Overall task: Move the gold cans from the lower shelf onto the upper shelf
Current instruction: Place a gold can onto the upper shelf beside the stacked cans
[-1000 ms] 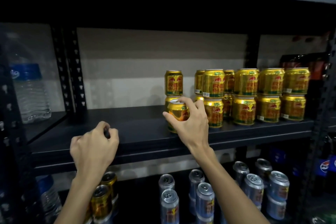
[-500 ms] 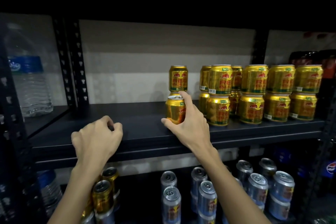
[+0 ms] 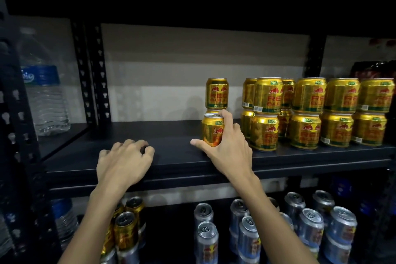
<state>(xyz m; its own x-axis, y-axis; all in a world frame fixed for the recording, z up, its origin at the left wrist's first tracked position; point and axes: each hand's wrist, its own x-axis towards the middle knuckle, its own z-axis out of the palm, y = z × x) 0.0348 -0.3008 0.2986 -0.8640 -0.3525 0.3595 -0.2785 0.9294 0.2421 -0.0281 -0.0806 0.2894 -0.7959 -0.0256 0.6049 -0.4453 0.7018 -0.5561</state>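
Observation:
My right hand (image 3: 228,148) grips a gold can (image 3: 211,129) that stands upright on the black upper shelf (image 3: 171,161), in front of a two-high stack of gold cans (image 3: 216,93). To the right, several more gold cans (image 3: 308,111) stand stacked two high. My left hand (image 3: 123,162) rests on the shelf's front edge with fingers curled and nothing in it. On the lower shelf, a few gold cans (image 3: 126,229) stand at the left, partly hidden by my left forearm.
Silver cans (image 3: 304,225) fill the lower shelf's middle and right. A large water bottle (image 3: 44,94) stands in the bay at the left, beyond a perforated black upright (image 3: 96,75). Dark soda bottles (image 3: 372,70) stand at the far right. Another shelf board overhangs above.
My right hand has brought the gold can slightly back and down onto the upper shelf, in front of the left stack. My left hand has stayed on the shelf edge.

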